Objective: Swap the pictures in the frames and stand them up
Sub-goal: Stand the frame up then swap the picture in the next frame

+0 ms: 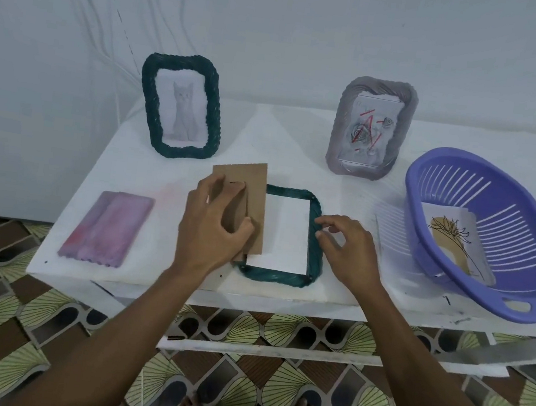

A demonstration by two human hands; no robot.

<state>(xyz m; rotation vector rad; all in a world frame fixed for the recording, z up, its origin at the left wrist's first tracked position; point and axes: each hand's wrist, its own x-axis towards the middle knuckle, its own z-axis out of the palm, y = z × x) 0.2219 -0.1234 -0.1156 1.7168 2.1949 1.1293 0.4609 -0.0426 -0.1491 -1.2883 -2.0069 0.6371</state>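
- Two hands at the face-down green frame (312,262): left hand (216,227) grips the cardboard backing (255,181), likely freeing the sheet (286,232).
- Right hand (345,246) pinches its right rim, steadying it.

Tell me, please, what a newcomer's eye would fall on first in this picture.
In the middle of the white table, the left hand holds a brown cardboard backing board over a dark green woven frame lying face down, while the right hand touches its right rim. At the right sits a purple slotted plastic basket with a flower drawing inside.
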